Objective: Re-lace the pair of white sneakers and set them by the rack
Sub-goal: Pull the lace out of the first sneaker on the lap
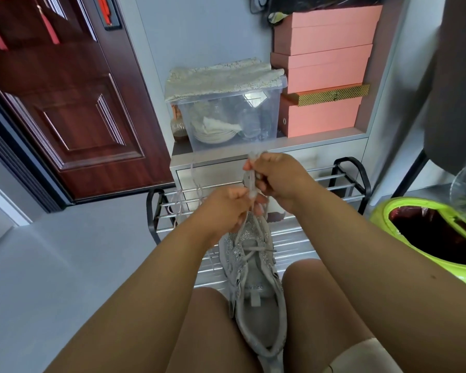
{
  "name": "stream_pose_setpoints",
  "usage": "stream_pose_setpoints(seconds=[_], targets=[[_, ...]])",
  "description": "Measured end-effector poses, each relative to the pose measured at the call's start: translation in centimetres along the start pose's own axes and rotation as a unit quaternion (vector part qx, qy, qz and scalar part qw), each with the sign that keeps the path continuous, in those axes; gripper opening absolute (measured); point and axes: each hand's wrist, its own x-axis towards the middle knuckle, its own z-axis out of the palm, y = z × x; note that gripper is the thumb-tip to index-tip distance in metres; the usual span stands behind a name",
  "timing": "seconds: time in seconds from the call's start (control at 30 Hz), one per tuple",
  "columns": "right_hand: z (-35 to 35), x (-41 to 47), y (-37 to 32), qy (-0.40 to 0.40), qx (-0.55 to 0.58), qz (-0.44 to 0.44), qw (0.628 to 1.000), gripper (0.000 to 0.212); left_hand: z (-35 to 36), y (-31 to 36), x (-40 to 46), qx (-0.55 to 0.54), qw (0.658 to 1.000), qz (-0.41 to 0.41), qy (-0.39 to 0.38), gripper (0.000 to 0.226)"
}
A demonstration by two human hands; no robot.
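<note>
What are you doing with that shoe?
A person is lacing a white sneaker that sits between their knees, toe pointing away. Both the left hand and the right hand pinch the lace and pull it up from the eyelets. Only the lowest eyelets look laced. The shoe rack stands just ahead, with more lace draped over it.

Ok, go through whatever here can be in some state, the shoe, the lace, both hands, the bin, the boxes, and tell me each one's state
sneaker: between the knees, partly laced
lace: pulled up taut
left hand: grips lace
right hand: pinches lace
clear bin: cloth-covered
pink boxes: closed, stacked
green trash can: open, lined
</note>
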Motion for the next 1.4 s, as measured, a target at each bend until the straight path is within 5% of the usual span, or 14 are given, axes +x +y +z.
stream_pose_setpoints(seconds=[0.17, 0.3, 0.4, 0.53, 0.63, 0.7, 0.87, 0.97, 1.1, 1.17, 1.27, 1.4], targets=[[-0.5, -0.8, 2.5, -0.067, -0.01, 0.065, 0.996, 0.027, -0.9, 1.6, 1.2, -0.133, 0.985, 0.008, 0.106, 0.029], [0.3, -2.5, 4.1, -0.17, -0.159, 0.022, 0.972, 0.023, -2.0, 3.4, 2.0, -0.186, 0.974, 0.033, 0.121, 0.028], [0.7, -2.2, 4.1, -0.117, -0.226, -0.031, 0.967, 0.027, -1.7, 3.4, 2.3, -0.188, 0.974, 0.036, 0.124, 0.027], [0.5, -2.2, 3.8, -0.049, -0.136, -0.005, 0.989, 0.031, -1.2, 1.9, 1.8, -0.142, 0.978, -0.008, 0.154, 0.024], [-0.1, -0.7, 1.7, 0.031, -0.064, -0.024, 0.997, 0.032, -0.4, 0.0, 1.1, -0.121, 0.985, -0.051, 0.109, 0.022], [-0.5, 0.4, 0.2, 0.027, -0.125, -0.053, 0.99, 0.028, 0.3, -1.0, 1.0, -0.147, 0.985, -0.054, 0.072, 0.026], [-0.6, 0.5, 0.4, -0.046, -0.325, -0.066, 0.942, 0.034, -0.1, -0.8, 1.6, -0.188, 0.972, -0.087, 0.113, 0.045], [-0.6, -0.8, 0.6, -0.145, -0.389, -0.041, 0.909, 0.042, -0.8, -0.5, 1.4, -0.229, 0.964, -0.13, 0.043, 0.059], [0.1, -2.5, 0.9, -0.287, -0.549, -0.04, 0.784, 0.026, -1.1, 1.0, 0.9, -0.361, 0.921, -0.146, -0.013, 0.033], [-0.4, -3.1, 1.0, -0.297, -0.582, -0.021, 0.756, 0.022, -2.0, 1.4, 1.4, -0.398, 0.906, -0.144, 0.017, 0.023], [-2.2, -3.9, 0.1, -0.274, -0.6, 0.007, 0.751, 0.019, -3.9, 1.5, 2.2, -0.282, 0.942, -0.159, 0.088, 0.02], [-5.0, -3.9, -1.8, -0.178, -0.549, 0.009, 0.817, 0.024, -4.6, 0.6, 2.1, 0.002, 0.983, -0.16, 0.092, 0.032]])
